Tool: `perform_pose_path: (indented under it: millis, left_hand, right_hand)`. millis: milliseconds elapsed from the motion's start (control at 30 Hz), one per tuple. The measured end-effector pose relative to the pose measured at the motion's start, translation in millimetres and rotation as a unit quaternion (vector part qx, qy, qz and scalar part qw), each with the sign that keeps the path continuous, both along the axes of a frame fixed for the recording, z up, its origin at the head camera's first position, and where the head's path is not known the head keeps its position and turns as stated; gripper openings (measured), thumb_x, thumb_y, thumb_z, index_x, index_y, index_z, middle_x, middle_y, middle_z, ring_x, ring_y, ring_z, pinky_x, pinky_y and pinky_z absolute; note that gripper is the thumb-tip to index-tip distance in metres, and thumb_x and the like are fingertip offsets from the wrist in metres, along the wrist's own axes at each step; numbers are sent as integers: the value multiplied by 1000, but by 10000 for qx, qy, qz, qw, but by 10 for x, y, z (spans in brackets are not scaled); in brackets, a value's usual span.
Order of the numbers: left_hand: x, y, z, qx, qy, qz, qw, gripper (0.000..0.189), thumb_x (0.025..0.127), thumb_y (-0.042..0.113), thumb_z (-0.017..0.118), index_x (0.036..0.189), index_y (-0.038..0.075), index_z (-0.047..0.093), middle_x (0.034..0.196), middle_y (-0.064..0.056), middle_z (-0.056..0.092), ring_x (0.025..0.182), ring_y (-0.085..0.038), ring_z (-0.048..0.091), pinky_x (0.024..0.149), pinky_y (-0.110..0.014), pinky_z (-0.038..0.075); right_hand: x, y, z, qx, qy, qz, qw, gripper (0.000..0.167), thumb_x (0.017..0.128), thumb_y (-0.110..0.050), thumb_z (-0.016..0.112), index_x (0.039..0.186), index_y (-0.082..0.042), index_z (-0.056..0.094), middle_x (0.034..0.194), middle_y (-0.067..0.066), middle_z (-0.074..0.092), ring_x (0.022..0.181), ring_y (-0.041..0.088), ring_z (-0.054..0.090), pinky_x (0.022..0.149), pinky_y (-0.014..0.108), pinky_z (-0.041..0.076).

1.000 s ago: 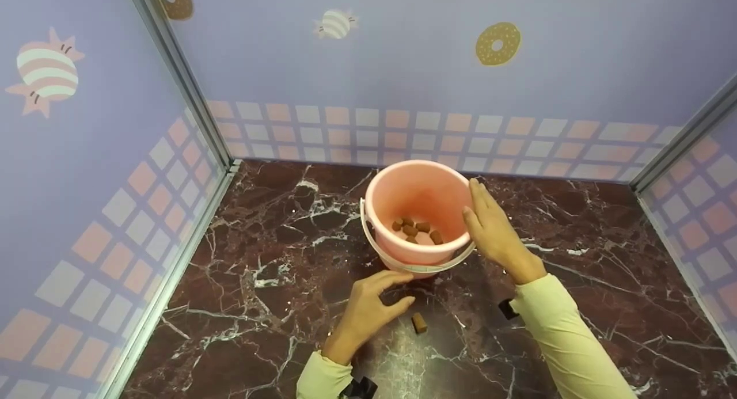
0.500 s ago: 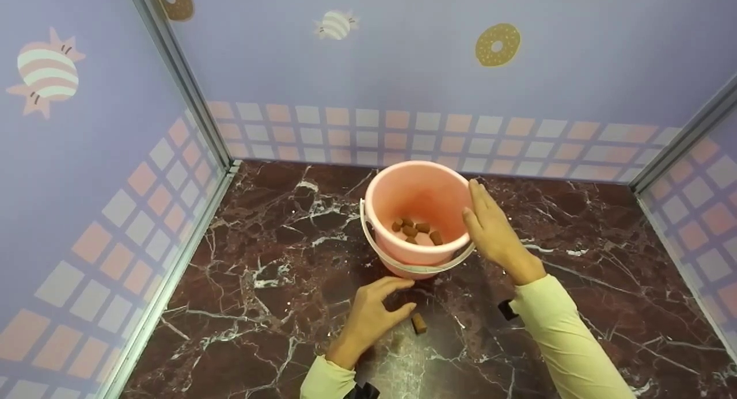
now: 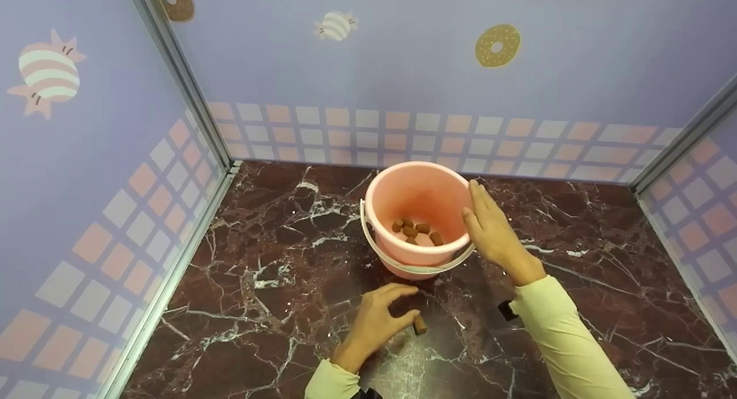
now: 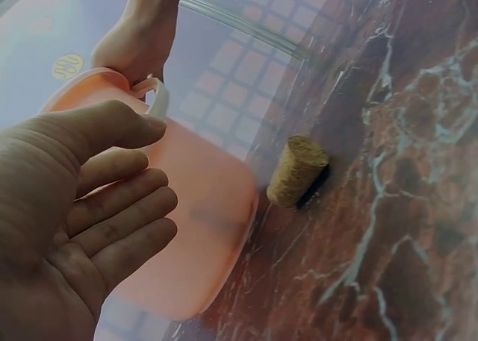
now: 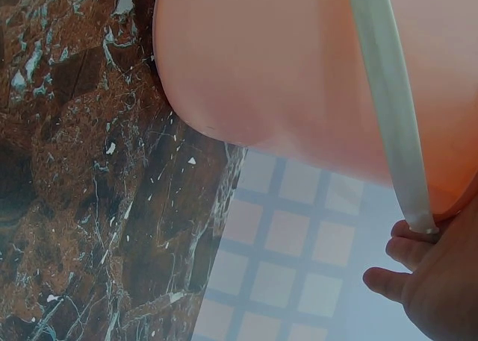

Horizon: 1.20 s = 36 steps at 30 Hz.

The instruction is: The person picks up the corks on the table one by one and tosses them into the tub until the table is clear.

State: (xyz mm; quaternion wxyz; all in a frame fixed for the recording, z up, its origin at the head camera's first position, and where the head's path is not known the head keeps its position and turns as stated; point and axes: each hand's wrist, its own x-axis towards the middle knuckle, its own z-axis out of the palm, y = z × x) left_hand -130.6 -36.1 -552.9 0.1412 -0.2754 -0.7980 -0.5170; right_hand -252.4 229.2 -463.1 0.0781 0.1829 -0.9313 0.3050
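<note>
A pink bucket with a white handle stands on the marble-patterned surface, several brown corks lying on its bottom. My right hand rests against the bucket's right rim, fingers straight, thumb at the edge; in the right wrist view its fingertips show by the handle's end. One tapered cork lies on the surface in front of the bucket. Close to its left is my left hand, thumb and fingers spread apart with nothing held. In the head view the left thumb tip overlaps that cork's upper end.
The dark red marble-patterned surface extends around the bucket. Behind it rises a lilac wall with checks and sweets printed on it. Side panels with metal frames close off left and right.
My left hand has drawn back from the bucket's base and slightly right, bringing its thumb to the loose cork. My right hand and the bucket hold their place.
</note>
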Motion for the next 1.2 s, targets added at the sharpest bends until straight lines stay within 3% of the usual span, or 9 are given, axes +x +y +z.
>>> perform_pose_path:
  millis: [1200]
  left_hand:
    - [57, 130, -177, -481, -162, -152, 9986, 39, 78, -2, 89, 114, -4, 77, 114, -10, 78, 107, -23, 74, 100, -29, 58]
  right_hand:
    - [3, 4, 12, 9, -66, -4, 10000, 64, 114, -24, 37, 164, 11, 15, 172, 27, 16, 160, 45, 12, 130, 55, 10]
